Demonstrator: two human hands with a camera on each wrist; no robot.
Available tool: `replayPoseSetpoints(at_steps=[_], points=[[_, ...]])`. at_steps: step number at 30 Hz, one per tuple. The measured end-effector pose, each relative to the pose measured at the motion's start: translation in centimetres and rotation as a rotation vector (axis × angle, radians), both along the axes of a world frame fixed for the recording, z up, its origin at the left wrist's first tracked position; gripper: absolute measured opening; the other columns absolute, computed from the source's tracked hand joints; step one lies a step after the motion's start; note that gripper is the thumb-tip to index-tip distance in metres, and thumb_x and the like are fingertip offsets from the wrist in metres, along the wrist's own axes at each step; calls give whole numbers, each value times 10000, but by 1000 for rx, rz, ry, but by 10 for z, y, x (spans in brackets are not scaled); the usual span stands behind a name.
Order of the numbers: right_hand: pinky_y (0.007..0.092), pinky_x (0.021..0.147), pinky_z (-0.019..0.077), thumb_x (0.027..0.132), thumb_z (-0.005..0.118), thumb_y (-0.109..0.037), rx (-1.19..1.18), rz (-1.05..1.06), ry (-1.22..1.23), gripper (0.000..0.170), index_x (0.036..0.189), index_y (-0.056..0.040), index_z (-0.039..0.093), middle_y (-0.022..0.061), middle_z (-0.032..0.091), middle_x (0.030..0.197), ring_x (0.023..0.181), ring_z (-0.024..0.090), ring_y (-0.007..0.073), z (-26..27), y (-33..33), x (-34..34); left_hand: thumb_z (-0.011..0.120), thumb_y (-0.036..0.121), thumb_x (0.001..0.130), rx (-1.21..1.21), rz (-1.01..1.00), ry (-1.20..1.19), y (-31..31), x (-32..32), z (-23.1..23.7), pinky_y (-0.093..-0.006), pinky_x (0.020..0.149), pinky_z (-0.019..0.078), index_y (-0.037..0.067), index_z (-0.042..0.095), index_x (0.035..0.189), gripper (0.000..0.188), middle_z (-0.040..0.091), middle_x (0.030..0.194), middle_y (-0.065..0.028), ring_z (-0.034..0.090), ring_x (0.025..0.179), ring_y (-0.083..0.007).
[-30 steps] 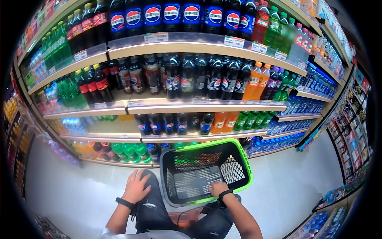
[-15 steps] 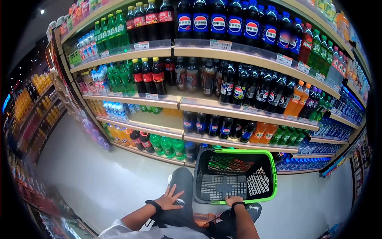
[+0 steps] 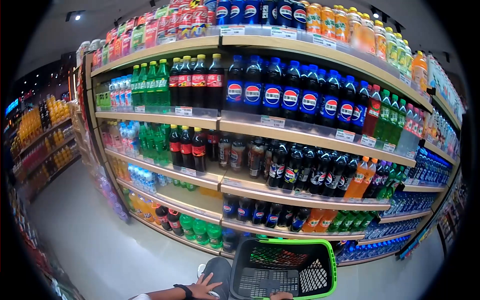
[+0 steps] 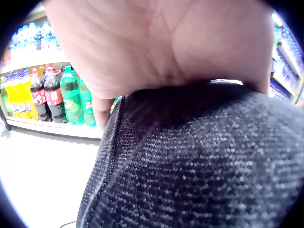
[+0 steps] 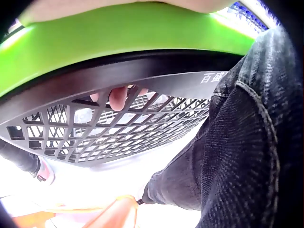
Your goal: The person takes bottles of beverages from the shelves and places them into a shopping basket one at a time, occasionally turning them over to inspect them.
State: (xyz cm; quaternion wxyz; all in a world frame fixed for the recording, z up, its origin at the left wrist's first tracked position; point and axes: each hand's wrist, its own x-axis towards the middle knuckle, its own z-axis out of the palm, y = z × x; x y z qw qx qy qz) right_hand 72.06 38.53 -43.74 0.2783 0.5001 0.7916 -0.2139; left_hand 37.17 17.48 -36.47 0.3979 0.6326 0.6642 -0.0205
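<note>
My left hand point(image 3: 202, 288) rests on my left knee with its fingers spread over the dark jeans point(image 3: 218, 270). In the left wrist view its palm point(image 4: 161, 45) arches over the denim. My right hand point(image 3: 281, 296) grips the near rim of a black shopping basket point(image 3: 334, 272) with a bright green edge. From the right wrist, the palm lies over the green rim point(image 5: 123, 35), and curled fingertips point(image 5: 118, 99) show through the lattice wall. The part of the basket's inside that shows holds nothing. Most of the right hand is cut off below the head view.
Beyond the basket stands a long drinks shelf point(image 3: 300, 137) with cola point(image 3: 272, 95), green soda point(image 3: 162, 77) and orange soda bottles point(image 3: 360, 175). Large green bottles point(image 3: 200, 231) line its bottom tier. An aisle floor point(image 3: 75, 215) runs left. Something orange point(image 5: 116, 213) is under me.
The head view has swung left and then up, so the upper shelf shows and my hands and basket sit lower in it. My left hand stays on the knee, my right at the basket's rim.
</note>
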Motion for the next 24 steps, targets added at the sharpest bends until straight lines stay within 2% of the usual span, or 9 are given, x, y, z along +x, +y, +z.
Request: replayPoseSetpoints(at_steps=[2, 6, 8, 9, 11, 13, 14, 19, 24], points=[[449, 1006, 465, 931, 335, -474, 20, 13, -12, 577, 1197, -94, 680, 170, 626, 1264, 1195, 592, 335, 0, -2, 0, 597, 604, 857, 231, 6, -44, -7, -1, -40, -635, 1143, -113, 275, 315, 1530, 800, 115, 1634, -152, -88, 1474, -475], [458, 1006, 467, 918, 336, -488, 34, -15, 22, 581, 1202, -116, 682, 164, 627, 1264, 1206, 587, 330, 3, -5, 0, 613, 568, 850, 400, 0, -21, -8, -1, -37, -609, 1162, -102, 209, 466, 1457, 720, 313, 1575, -144, -16, 1482, -463], [439, 940, 497, 932, 425, -422, 39, -61, 56, 478, 1157, -93, 689, 175, 679, 1171, 1119, 638, 334, 26, -8, -3, 500, 765, 836, -16, 39, 25, 3, 6, 24, -645, 1134, 158, 340, 146, 1560, 911, -98, 1582, -315, -47, 1431, -580], [448, 1045, 420, 903, 315, -575, 7, -68, -45, 634, 1261, -181, 660, 109, 613, 1329, 1239, 568, 296, -22, 18, -6, 500, 765, 836, -22, 40, 27, 6, 0, 17, -645, 1134, 158, 340, 146, 1560, 911, -98, 1582, -315, -47, 1431, -580], [445, 1033, 429, 907, 334, -579, -12, -65, -20, 634, 1252, -165, 666, 119, 644, 1276, 1207, 592, 299, 0, 13, -7, 541, 676, 871, 198, -81, -11, 18, -18, -7, -577, 1161, 197, 285, 254, 1542, 829, -1, 1586, -320, 52, 1432, -575], [452, 1025, 435, 909, 355, -581, -35, -79, 9, 625, 1205, -149, 695, 130, 673, 1225, 1175, 616, 306, 21, 6, -9, 553, 514, 938, 321, -48, -158, 46, -41, 18, -418, 1143, 316, 91, 414, 1452, 681, 364, 1484, -302, 388, 1365, -435], [443, 1019, 440, 910, 352, -573, -41, -88, 2, 617, 1195, -152, 701, 131, 668, 1234, 1173, 617, 305, 31, 4, -11, 557, 443, 967, 359, 6, -189, 56, -38, 70, -393, 1119, 353, 6, 401, 1437, 660, 451, 1428, -275, 442, 1337, -379], [549, 1055, 387, 893, 354, -570, 5, -103, 26, 606, 1168, -171, 718, 139, 666, 1236, 1175, 610, 330, 11, 4, -8, 616, 292, 931, 783, -37, 119, 118, -69, 240, -428, 1076, 403, 32, 484, 1370, 527, 540, 1343, -210, 509, 1261, -358], [492, 1025, 430, 885, 363, -562, 33, -111, 29, 598, 1160, -171, 722, 142, 673, 1217, 1166, 616, 324, 18, 2, -10, 681, 188, 879, 1365, 89, 144, 196, -107, 453, -390, 1022, 452, 55, 530, 1309, 475, 570, 1295, -156, 553, 1208, -290]])
